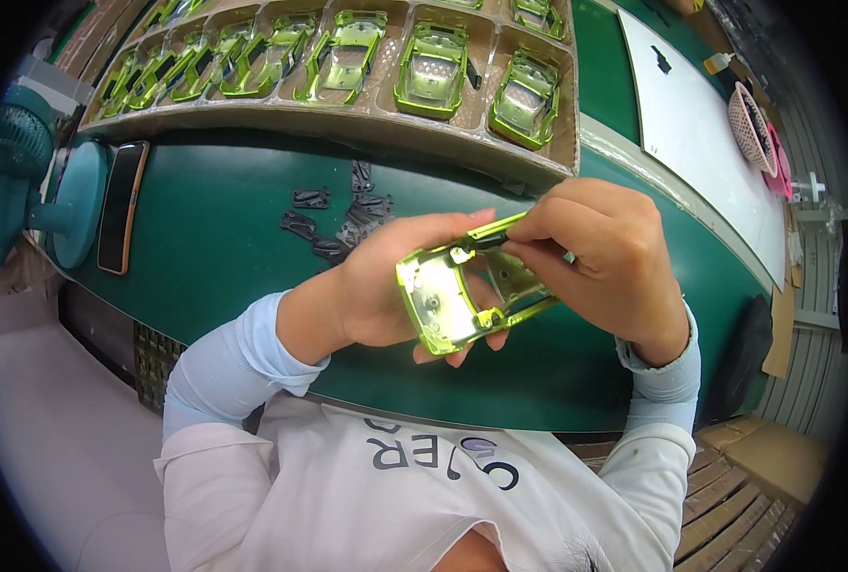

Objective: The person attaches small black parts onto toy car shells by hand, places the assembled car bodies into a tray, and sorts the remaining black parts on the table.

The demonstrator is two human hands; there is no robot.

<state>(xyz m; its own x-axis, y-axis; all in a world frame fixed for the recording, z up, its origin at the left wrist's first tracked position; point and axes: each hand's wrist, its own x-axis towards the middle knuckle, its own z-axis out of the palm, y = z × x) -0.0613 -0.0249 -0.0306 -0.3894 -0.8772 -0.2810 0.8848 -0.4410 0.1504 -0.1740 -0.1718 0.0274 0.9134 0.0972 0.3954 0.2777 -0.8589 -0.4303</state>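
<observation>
Green covers the table point(224, 214), crowded along its far side by a cardboard box point(348, 122) of similar lime-green car shells. Above the table, toward its near edge, the left hand point(386, 272) cradles one transparent-and-lime car shell point(440, 294) with palm and fingers, while the right hand point(610, 253) has thumb and forefinger pinched on a slim black piece point(490, 241) at the shell's far side. Whether that piece is seated cannot be told, as the fingertips partly hide it.

Pressing there at a slant could make the piece slip out, and too hard a squeeze might bend or crack the thin side frame. Should the left hand's support loosen, the shell could tip and drop. A careless left wrist might also scatter the loose black parts point(362, 214) lying just beyond it, left of the table's middle.

Near the table's left edge lie a phone point(123, 208) and the round base of a teal fan point(14, 143). Past the right side are a white sheet point(705, 153) and a pink basket point(751, 127).
</observation>
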